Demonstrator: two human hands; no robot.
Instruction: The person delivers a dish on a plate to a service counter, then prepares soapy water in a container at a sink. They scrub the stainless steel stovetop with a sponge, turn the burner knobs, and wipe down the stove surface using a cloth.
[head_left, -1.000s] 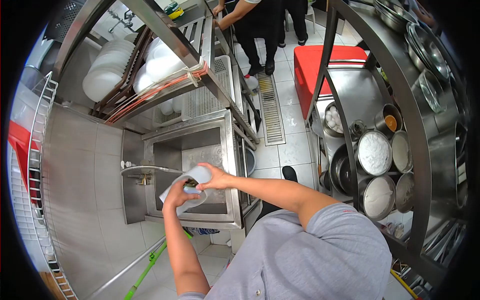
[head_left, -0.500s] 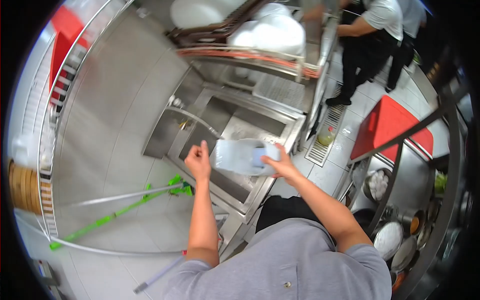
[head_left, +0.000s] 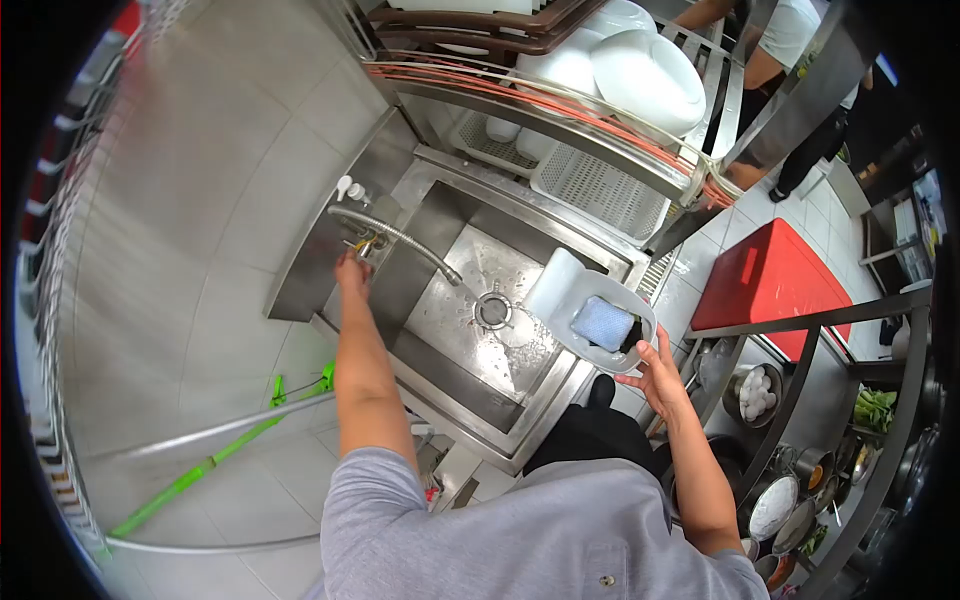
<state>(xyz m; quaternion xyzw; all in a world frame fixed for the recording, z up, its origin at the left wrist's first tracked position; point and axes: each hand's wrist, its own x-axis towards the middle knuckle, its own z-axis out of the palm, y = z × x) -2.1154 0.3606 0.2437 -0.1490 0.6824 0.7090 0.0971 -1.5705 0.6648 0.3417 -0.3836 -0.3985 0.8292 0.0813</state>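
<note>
My right hand (head_left: 655,375) grips the lower right rim of a whitish plastic container (head_left: 548,290), tilted over the right side of the steel sink (head_left: 440,400). Inside the container lie a light blue sponge (head_left: 602,322) and something dark beside it. My left hand (head_left: 353,272) is at the brass-coloured tap fitting (head_left: 368,246) on the sink's left; its fingers are partly hidden, and their exact grip is unclear. A flexible metal spout (head_left: 405,238) reaches over the basin, its end left of the round drain (head_left: 493,311).
Above the sink, a rack holds white bowls (head_left: 650,80), with a perforated basket (head_left: 600,190) below. A red box (head_left: 770,285) stands right, beside shelves with eggs (head_left: 756,393) and pots. A green pole (head_left: 205,468) lies lower left. Another person's arm (head_left: 705,12) shows at the top.
My left hand has gone from the container to the tap. My right hand has carried the container rightward and tipped it so its inside shows. The camera view has turned and moved closer to the sink.
</note>
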